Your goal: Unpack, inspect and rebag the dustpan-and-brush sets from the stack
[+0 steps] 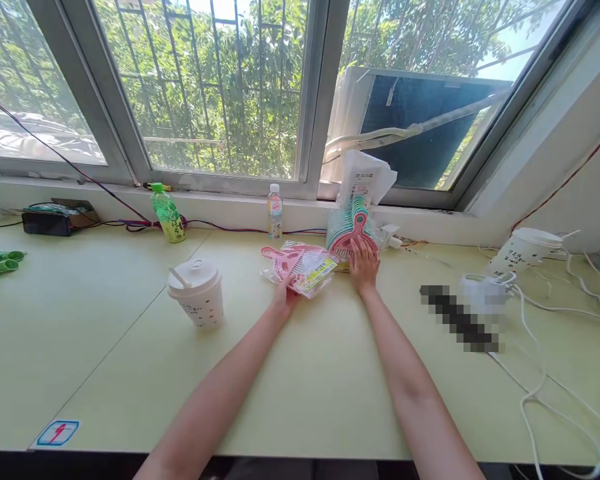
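Observation:
My left hand (285, 298) is closed on the near edge of a pink mini dustpan and brush set (300, 265) in a clear plastic bag with a yellow label. The pack lies low over the table, its pale bristles showing through the film. To its right, a stack of pink and green dustpans (354, 227) leans against the window ledge in clear wrapping, under a white plastic bag (364, 175). My right hand (365, 268) rests on the front pink dustpan of this stack, fingers stretched upward over it. The palm side of both hands is hidden.
A lidded paper cup (197, 293) stands left of my left hand. Behind are a green bottle (168, 213) and a small clear bottle (275, 213). To the right are another cup (525, 252), white cables (530, 393) and a pixelated dark object (460, 320).

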### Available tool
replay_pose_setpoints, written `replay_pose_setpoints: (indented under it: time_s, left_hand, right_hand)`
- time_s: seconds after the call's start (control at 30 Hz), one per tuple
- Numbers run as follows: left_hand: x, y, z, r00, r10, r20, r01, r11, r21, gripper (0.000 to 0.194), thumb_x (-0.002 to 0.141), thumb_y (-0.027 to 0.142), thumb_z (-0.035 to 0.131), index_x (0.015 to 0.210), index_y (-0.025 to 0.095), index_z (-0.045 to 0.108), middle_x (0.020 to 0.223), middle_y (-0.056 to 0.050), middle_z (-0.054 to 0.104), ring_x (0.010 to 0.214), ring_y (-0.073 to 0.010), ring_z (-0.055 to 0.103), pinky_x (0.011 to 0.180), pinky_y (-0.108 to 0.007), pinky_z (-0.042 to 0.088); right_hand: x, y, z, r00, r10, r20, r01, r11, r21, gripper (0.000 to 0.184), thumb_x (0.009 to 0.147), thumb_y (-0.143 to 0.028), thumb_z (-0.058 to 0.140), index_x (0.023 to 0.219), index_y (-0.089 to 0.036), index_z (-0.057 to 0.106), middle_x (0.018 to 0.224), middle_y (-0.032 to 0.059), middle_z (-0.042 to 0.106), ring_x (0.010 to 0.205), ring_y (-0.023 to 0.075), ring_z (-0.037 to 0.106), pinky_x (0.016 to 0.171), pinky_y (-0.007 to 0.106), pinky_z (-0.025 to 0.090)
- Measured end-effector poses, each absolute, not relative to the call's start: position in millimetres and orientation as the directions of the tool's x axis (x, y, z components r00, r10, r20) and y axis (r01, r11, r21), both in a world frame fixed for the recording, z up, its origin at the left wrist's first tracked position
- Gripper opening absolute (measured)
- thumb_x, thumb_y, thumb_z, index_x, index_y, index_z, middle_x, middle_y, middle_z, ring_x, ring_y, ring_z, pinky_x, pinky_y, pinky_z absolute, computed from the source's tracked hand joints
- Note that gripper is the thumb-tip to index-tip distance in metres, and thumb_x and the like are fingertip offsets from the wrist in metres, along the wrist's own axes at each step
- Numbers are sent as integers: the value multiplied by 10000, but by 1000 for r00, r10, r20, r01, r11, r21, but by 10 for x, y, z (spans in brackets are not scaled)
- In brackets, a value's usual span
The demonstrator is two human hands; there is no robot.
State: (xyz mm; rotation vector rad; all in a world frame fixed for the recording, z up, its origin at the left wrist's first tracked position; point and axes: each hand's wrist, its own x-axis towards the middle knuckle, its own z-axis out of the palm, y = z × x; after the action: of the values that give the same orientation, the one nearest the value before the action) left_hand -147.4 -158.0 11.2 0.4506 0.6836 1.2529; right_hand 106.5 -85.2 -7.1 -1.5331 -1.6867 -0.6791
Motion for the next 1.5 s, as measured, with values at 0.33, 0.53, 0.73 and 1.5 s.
replay_pose_setpoints:
  time_s: [0.33,0.53,0.73,1.5]
  left_hand:
    - [-1478,-1603,111,151,965,-214,-730,255,634,324,808,164,571,1131,141,583,1114,-118,685,995,-231,665,802,-328,570]
    - [-1488,-1590,99,170,968,-183,-688,250,681,242,796,154,596,1028,99,637,1012,-142,712,972,-257,674,847,-349,542]
    - [-1470,-1694,120,283,958,-47,-598,214,772,324,785,206,656,1096,116,637,1037,-133,714,971,-252,674,885,-371,516]
    - [-1693,-1561,201,1,993,-119,-560,99,823,549,964,514,259,1167,154,621,993,-120,724,961,-223,675,853,-331,509]
  right_hand:
    - [954,-1062,10,6,539,842,977,175,-119,436,961,-289,303,1372,-247,444,1402,108,482,1309,233,386,1102,484,180]
    - [545,-1588,67,91,555,827,833,412,-369,286,955,-332,334,1000,-212,589,1032,97,638,1016,215,569,908,366,383]
    - [162,-1987,41,273,797,539,400,416,-817,333,879,-540,457,883,-220,547,799,32,652,726,178,610,739,314,467]
    - [467,-2007,243,236,968,83,-398,174,-901,600,411,-158,888,937,-191,600,904,31,714,871,215,686,727,360,611]
